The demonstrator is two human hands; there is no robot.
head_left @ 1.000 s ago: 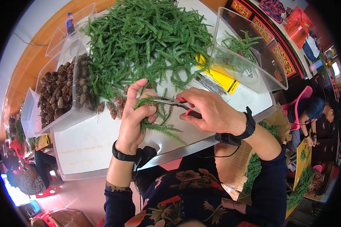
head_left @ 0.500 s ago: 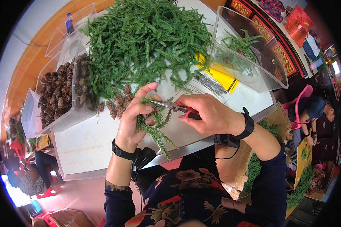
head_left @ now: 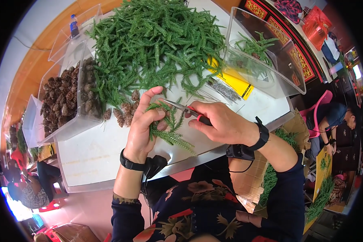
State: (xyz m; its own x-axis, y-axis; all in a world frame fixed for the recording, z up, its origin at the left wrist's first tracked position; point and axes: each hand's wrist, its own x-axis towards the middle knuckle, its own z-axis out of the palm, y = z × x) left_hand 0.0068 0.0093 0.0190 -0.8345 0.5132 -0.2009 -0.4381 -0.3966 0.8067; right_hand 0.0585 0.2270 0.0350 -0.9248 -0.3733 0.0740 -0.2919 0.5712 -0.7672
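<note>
Between the thumb and fingers of my left hand [head_left: 140, 125] is a green artificial pine sprig [head_left: 174, 138], its branches hanging toward the table's near edge. My index finger sticks up, away from it. My right hand [head_left: 228, 123] is closed around long-nosed pliers [head_left: 180, 107] with red and black handles. The pliers' slim jaws point left, just above the top of the sprig; whether they touch it or a wire there, I cannot make out. Several loose pine cones [head_left: 126, 111] lie on the table behind my left hand.
A large heap of green sprigs [head_left: 155, 38] covers the table's far side. At left stands a clear bin of pine cones [head_left: 60, 97]; at right, another clear bin [head_left: 266, 74] holds a sprig. Thin wires [head_left: 226, 92] lie on a yellow packet [head_left: 240, 82]. A cardboard box [head_left: 246, 173] stands below right.
The pliers' tip has lifted slightly and shifted away from my left fingers. The sprig has turned a little, its lower branches swinging right and up.
</note>
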